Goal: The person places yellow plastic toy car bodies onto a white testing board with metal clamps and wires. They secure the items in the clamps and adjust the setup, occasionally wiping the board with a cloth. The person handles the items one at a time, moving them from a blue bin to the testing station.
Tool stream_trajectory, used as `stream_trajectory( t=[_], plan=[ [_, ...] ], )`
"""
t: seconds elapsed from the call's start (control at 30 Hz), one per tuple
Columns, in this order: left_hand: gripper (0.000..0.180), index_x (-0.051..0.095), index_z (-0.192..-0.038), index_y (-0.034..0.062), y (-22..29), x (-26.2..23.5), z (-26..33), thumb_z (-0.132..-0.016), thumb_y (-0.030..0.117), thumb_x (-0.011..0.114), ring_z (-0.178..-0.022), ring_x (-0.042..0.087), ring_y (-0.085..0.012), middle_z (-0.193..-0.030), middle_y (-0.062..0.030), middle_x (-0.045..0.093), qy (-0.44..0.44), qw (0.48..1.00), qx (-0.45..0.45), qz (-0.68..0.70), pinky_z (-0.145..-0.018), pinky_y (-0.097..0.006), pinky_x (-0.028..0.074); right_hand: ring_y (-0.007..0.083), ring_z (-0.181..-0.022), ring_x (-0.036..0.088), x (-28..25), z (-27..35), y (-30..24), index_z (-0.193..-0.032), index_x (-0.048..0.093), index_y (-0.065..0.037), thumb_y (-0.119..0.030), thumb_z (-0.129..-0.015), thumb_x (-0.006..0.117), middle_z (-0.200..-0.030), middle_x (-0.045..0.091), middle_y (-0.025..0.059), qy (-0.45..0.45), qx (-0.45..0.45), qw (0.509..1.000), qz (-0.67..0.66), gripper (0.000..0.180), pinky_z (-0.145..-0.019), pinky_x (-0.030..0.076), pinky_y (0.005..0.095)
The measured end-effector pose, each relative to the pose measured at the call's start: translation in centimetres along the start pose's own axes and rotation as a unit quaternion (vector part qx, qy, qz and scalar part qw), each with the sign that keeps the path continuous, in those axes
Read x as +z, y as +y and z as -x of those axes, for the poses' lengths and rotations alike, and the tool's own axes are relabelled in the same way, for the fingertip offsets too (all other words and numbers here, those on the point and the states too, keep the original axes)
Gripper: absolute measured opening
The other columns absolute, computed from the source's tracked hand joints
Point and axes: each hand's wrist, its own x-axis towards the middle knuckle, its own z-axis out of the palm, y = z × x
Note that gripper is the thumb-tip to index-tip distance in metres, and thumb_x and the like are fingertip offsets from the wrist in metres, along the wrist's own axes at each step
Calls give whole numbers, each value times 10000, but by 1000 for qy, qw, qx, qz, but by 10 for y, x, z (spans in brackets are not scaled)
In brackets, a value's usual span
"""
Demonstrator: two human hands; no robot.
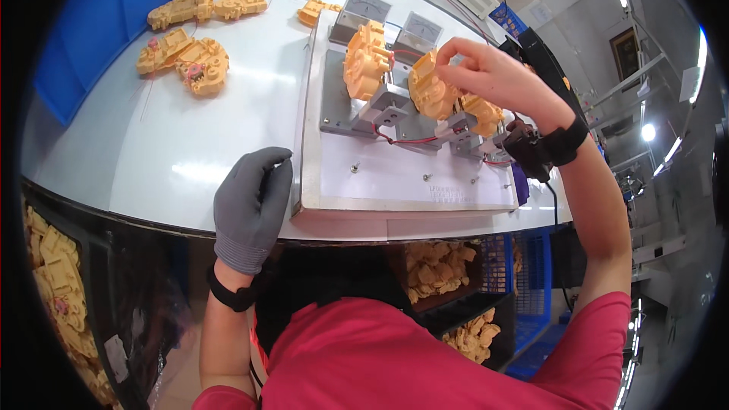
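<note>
My right hand (493, 76), bare, reaches over a row of test fixtures. Its thumb and index finger are pinched at the upper edge of a yellow-orange plastic gear housing (431, 89), which stands in the middle fixture. Left of it, a similar housing (365, 61) stands upright in its fixture. A third housing (483, 112) is partly behind my right hand. My left hand (253, 201), in a grey glove, lies at the table's front edge beside the white test board (357, 190). Its fingers are curled in, with nothing visible between them.
Two analogue meters (364, 9) stand behind the fixtures; red wires (410, 140) run between them. Several loose housings (203, 66) lie on the white table's left, beside a blue bin (83, 45). Crates of yellow parts (439, 267) sit below the front edge.
</note>
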Motion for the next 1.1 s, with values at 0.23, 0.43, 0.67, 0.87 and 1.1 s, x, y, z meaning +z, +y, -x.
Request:
stream_trajectory(
  t=[0.23, 0.43, 0.67, 0.87, 1.1],
  plan=[
    [185, 650, -1110, -23, 2, -3, 5, -941, 3, 580, -860, 618, -147, -964, -105, 677, -17, 999, -48, 0, -803, -280, 494, 201, -747, 652, 11, 77, -42, -1019, 646, -14, -158, -920, 685, -817, 675, 104, 159, -92, 980, 78, 179, -651, 507, 310],
    [186, 658, -1087, 8, -1, 1, 4, -905, 9, 621, -748, 615, -166, -896, -109, 660, 1, 1000, -14, -12, -720, -289, 499, 258, -825, 642, 90, 100, -15, -1027, 620, -9, -96, -933, 649, -918, 644, 118, 85, -75, 993, 11, 131, -721, 506, 348],
    [182, 661, -1088, 9, 2, 0, 3, -912, 7, 616, -758, 615, -159, -899, -105, 658, -4, 999, -19, -32, -729, -284, 495, 297, -828, 626, 105, 84, 5, -987, 609, 7, -120, -953, 627, -911, 639, 143, 69, -72, 995, -10, 133, -745, 496, 363],
    [186, 659, -1089, 10, -1, 1, 3, -909, 6, 611, -741, 604, -149, -879, -94, 652, 2, 1000, -11, -7, -700, -280, 487, 302, -815, 648, 99, 94, -1, -1017, 627, -1, -164, -942, 646, -911, 663, 152, 75, -38, 995, -51, 181, -734, 513, 376],
    [185, 655, -1087, 7, -2, 0, 5, -908, 10, 606, -721, 595, -145, -863, -95, 643, 1, 1000, -15, -17, -686, -279, 484, 181, -735, 629, 39, 104, -20, -962, 658, -3, -145, -938, 659, -826, 664, 96, 73, -38, 995, -53, 145, -659, 504, 316]
  ],
)
